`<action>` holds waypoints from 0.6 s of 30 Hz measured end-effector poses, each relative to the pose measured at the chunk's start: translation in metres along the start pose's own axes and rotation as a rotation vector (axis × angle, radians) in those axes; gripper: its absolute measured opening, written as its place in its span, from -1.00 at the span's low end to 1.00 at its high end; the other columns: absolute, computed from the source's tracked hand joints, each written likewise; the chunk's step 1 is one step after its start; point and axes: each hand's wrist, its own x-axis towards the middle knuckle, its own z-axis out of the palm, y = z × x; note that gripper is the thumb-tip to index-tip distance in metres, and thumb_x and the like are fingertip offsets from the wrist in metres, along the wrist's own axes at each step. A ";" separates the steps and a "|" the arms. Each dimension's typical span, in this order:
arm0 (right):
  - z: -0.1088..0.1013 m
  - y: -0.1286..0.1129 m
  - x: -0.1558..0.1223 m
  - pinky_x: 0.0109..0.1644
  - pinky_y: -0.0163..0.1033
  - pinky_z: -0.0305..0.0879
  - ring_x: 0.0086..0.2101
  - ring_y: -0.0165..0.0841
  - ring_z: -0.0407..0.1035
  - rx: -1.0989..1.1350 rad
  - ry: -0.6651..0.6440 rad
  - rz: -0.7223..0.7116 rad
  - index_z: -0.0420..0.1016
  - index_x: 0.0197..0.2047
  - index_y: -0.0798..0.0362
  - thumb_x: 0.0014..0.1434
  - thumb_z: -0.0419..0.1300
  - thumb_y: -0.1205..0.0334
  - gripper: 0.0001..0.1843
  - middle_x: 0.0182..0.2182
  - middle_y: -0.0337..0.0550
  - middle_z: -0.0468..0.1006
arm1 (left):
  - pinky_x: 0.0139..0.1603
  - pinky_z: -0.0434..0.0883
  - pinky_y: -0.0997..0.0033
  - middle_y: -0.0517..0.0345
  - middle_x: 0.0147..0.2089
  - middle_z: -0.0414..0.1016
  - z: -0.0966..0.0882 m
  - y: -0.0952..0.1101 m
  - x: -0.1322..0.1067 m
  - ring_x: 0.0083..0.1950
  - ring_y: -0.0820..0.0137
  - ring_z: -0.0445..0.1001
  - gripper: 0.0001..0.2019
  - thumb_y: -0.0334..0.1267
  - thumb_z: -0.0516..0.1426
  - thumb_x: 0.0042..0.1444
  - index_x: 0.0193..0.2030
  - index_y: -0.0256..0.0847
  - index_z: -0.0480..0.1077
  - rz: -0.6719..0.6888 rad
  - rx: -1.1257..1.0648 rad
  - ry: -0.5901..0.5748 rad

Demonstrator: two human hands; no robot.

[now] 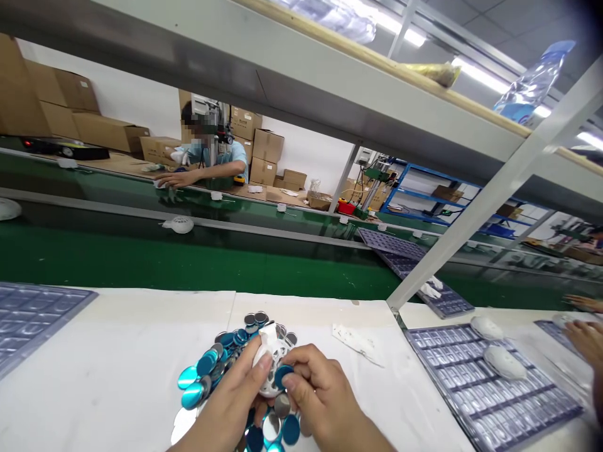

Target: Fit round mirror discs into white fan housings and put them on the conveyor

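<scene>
My left hand (226, 402) grips a small white round plastic part (269, 358) with a slotted face, thumb pressed on its rim. My right hand (325, 395) pinches a blue round disc (282, 375) against that part. Both hands hover over a heap of shiny blue and silver discs (221, 364) spread on the white bench top (117, 358).
Moulded grey trays lie at left (28, 317) and right (490, 389), the right one carrying white parts (504, 363). Beyond runs a green conveyor belt (188, 257) with a white part (181, 224). A person sits across it; another person's hand (584, 339) shows at right.
</scene>
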 end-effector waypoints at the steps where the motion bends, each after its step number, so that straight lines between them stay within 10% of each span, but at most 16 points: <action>1: 0.000 0.000 0.000 -0.52 -0.40 0.15 -0.62 -0.49 0.24 -0.013 0.003 0.012 0.39 -0.16 -0.02 0.32 0.10 0.19 -0.91 -0.58 -0.37 0.40 | -0.42 0.27 0.47 0.33 -0.62 0.37 0.001 0.002 -0.001 -0.47 0.35 0.33 -0.29 0.17 0.15 0.11 0.32 -0.14 0.19 0.001 0.033 0.002; 18: 0.003 0.005 0.004 -0.60 -0.43 0.04 -0.71 -0.54 0.11 0.131 0.081 0.213 0.26 -0.11 -0.07 0.22 0.23 0.12 -0.75 -0.62 -0.52 0.21 | -0.50 0.19 0.48 0.25 -0.51 0.44 -0.001 0.000 -0.006 -0.48 0.36 0.32 -0.25 0.06 0.29 0.00 0.29 -0.16 0.22 0.165 0.089 -0.140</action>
